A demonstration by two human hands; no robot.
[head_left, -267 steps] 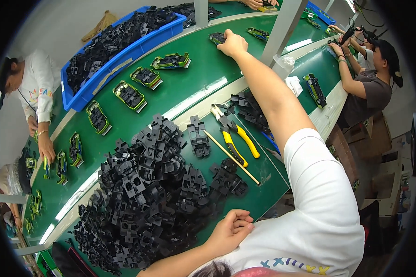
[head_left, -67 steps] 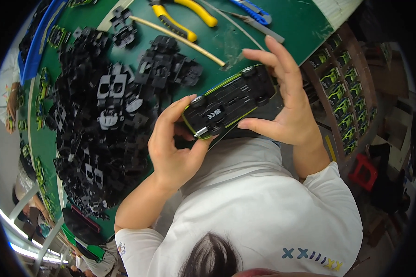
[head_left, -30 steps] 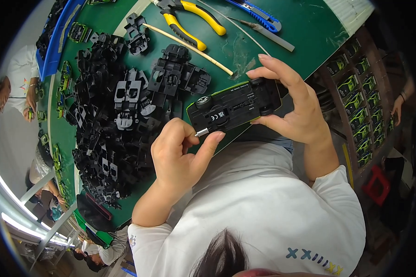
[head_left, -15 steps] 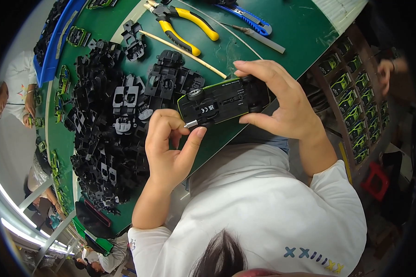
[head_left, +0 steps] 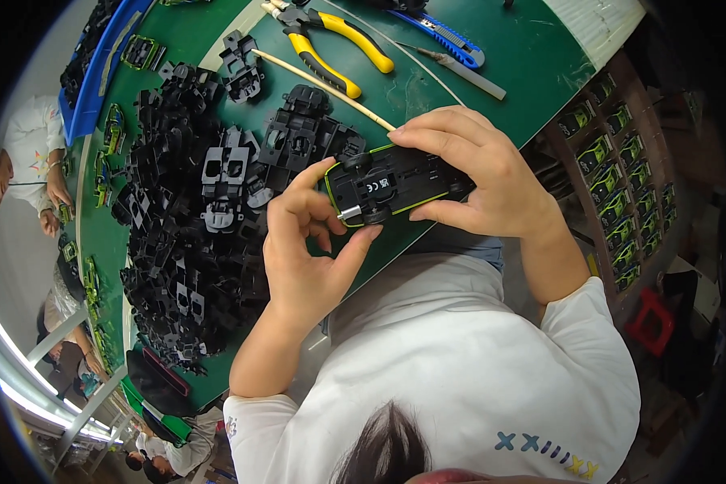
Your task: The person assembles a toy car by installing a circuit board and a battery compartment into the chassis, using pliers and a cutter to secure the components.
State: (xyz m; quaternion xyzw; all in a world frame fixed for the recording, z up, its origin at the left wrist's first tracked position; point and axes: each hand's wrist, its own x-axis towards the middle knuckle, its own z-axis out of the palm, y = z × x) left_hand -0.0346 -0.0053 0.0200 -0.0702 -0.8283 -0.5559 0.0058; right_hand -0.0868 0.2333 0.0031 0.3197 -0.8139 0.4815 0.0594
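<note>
A black toy car with a lime-green edge (head_left: 391, 181) sits at the centre of the frame, underside up, held in the air just above the near edge of the green table (head_left: 532, 56). The right hand (head_left: 480, 173) is closed over its right end, fingers curled across the top and the thumb underneath. The left hand (head_left: 310, 242) pinches the car's left end, forefinger above and thumb below, next to a small metal axle tip and a black wheel.

Compared with half a second ago the car has tipped slightly, its left end lower, and the left thumb has slid under the wheel; the hands sit a little lower in the frame. Nine seconds ago the right arm was stretched far across the table and neither hand held a car.

Left of the hands, a big heap of black plastic chassis parts (head_left: 189, 234) covers the table. In the upper middle lie yellow-handled pliers (head_left: 339, 44), a thin pale stick (head_left: 323, 85) and, further right, a blue utility knife (head_left: 452, 40) beside a grey flat file (head_left: 468, 73). At the upper left stands a blue bin (head_left: 97, 73) with finished green-edged cars (head_left: 109, 137) in a row below it.

On the right edge a brown rack of small green-and-black parts (head_left: 621, 161) stands below the table. Another person in white (head_left: 24, 153) works at the far left.
</note>
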